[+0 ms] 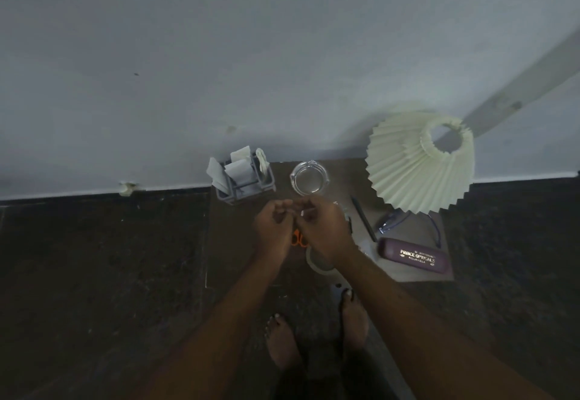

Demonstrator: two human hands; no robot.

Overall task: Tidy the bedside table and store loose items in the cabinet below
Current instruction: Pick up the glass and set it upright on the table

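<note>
The lamp point(420, 161) is standing at the table's point(417, 274) back right. Left of the lamp, the organiser point(243, 176), ashtray point(309, 179), case point(414, 256), tape point(317, 263) and scissors point(298, 239) are lying loose. Both hands, left point(272, 230) and right point(323, 231), are curling together over the scissors; whether they are pinching anything I cannot tell. Better to be clearing one item at a time.

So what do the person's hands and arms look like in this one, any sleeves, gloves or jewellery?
Both arms are bare as far as the frame shows, with no sleeves in view. The left hand and right hand wear no gloves. No watch, bracelet or ring is visible, though the dim light hides fine detail.
</note>
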